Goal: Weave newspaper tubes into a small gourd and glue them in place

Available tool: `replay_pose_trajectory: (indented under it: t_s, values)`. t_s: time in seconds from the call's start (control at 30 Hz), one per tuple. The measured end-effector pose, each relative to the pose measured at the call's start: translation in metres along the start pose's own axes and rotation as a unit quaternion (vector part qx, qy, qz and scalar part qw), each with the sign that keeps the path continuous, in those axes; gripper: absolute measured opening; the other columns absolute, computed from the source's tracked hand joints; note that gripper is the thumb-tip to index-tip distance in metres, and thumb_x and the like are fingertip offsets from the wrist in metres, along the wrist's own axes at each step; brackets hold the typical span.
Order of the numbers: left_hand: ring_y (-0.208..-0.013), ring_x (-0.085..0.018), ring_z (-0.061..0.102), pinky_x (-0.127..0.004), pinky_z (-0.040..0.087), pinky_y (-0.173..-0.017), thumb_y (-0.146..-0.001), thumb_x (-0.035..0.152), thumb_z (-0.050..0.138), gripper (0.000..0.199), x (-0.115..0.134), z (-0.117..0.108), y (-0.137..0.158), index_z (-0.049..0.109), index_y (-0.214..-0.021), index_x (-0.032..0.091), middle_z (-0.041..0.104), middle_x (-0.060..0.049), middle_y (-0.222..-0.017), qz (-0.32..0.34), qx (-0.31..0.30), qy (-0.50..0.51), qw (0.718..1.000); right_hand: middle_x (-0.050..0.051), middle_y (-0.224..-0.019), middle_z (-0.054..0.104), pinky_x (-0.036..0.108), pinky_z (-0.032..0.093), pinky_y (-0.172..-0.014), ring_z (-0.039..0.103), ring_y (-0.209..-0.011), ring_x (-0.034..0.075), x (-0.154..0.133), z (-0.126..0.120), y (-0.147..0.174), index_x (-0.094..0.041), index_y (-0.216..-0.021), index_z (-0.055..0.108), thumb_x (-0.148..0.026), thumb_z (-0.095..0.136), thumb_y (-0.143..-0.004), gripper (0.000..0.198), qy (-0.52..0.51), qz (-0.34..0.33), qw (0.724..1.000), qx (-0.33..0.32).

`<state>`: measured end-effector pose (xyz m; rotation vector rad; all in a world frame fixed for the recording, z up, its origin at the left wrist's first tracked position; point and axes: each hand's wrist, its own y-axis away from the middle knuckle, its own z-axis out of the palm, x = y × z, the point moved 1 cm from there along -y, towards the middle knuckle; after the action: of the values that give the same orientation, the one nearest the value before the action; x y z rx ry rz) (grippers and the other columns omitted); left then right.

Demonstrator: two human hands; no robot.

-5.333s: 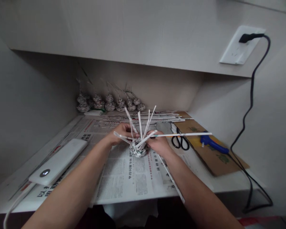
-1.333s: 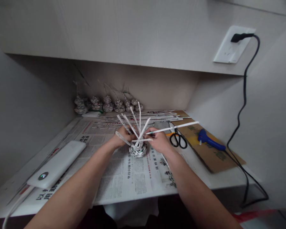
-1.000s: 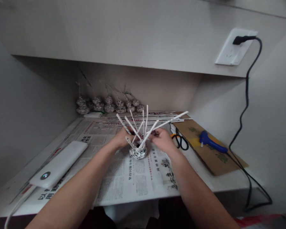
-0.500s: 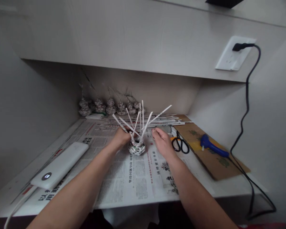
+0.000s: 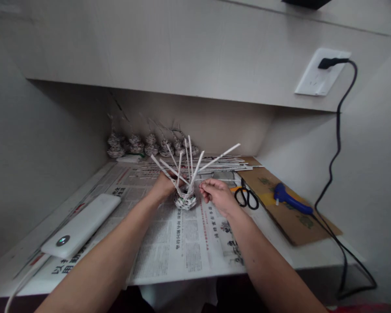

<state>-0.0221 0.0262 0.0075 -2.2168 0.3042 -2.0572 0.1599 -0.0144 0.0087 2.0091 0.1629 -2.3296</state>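
Note:
A small woven paper basket [image 5: 185, 201] of rolled newspaper stands at the middle of the table, with several white paper sticks [image 5: 197, 167] fanning up from its rim. My left hand [image 5: 164, 186] is closed on its left far side, the fingertips partly hidden behind the sticks. Just right of the rim is my right hand [image 5: 217, 194], thumb and forefinger pinched together and the other fingers curled. What lies in that pinch is too small to tell. A pale strip runs behind this hand.
Newspaper [image 5: 163, 243] covers the table. Paper rolls [image 5: 228, 164] lie behind the basket, and several woven gourd shapes [image 5: 151, 145] stand at the back. To the right are scissors [image 5: 246, 198], cardboard [image 5: 289, 224] and a corded blue glue gun [image 5: 291, 201]. A white power bank [image 5: 84, 224] lies left.
My right hand has come left and slightly down toward the basket rim, its fingers curling more. The basket and its sticks have shifted and tilted slightly left; my left hand stays on it.

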Motion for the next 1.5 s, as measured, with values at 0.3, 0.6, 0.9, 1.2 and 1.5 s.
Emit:
replay_pose_trajectory:
  t_s: [0.3,0.6,0.9,1.2,1.5]
  values:
    - [-0.068,-0.02,0.064,-0.031,0.049,-0.068,-0.054,0.022,0.071,0.016,-0.003,0.001,0.0,0.071,-0.067,0.014,0.07,-0.006,-0.07,0.001,0.002,0.011,1.0,-0.004,-0.058,0.055,0.02,0.033,-0.038,0.041,-0.045,0.007,0.011,0.004,-0.003,-0.019,-0.07,0.06,-0.033,0.064,-0.07,0.015,0.039,-0.002,0.999,0.001]
    - [-0.061,-0.016,0.06,-0.029,0.048,-0.065,-0.053,0.019,0.07,0.009,-0.004,0.0,-0.003,0.068,-0.061,0.014,0.066,-0.002,-0.062,0.008,-0.005,0.032,0.999,-0.002,-0.063,0.059,0.023,0.038,-0.046,0.048,-0.051,0.01,0.004,0.004,0.0,-0.017,-0.077,0.064,-0.038,0.069,-0.066,0.024,0.049,-0.028,0.998,0.007]
    - [-0.064,-0.018,0.063,-0.029,0.05,-0.066,-0.051,0.021,0.075,0.018,-0.006,0.0,-0.002,0.072,-0.067,0.014,0.07,-0.005,-0.068,-0.026,-0.001,0.037,0.999,-0.004,-0.049,0.044,0.024,0.033,-0.052,0.042,-0.051,0.01,0.003,-0.005,0.002,-0.019,-0.053,0.05,-0.046,0.054,-0.083,0.041,0.293,-0.13,0.945,0.064]
    - [-0.059,-0.017,0.062,-0.027,0.05,-0.059,-0.051,0.019,0.077,0.018,-0.002,0.015,0.007,0.071,-0.067,0.013,0.069,-0.005,-0.065,-0.014,-0.05,0.021,0.998,0.0,-0.065,0.066,0.023,0.044,-0.056,0.058,-0.058,0.013,0.005,0.004,0.003,-0.019,-0.075,0.066,-0.025,0.065,-0.07,0.008,0.245,-0.165,0.952,0.076]
    - [-0.064,-0.02,0.066,-0.029,0.052,-0.061,-0.055,0.023,0.078,0.02,-0.006,0.026,0.011,0.072,-0.071,0.013,0.072,-0.007,-0.069,-0.003,-0.033,0.046,0.998,-0.003,-0.056,0.061,0.021,0.037,-0.041,0.054,-0.047,0.012,0.013,0.001,-0.005,-0.019,-0.071,0.059,-0.038,0.062,-0.072,0.019,0.079,-0.075,0.988,0.112]
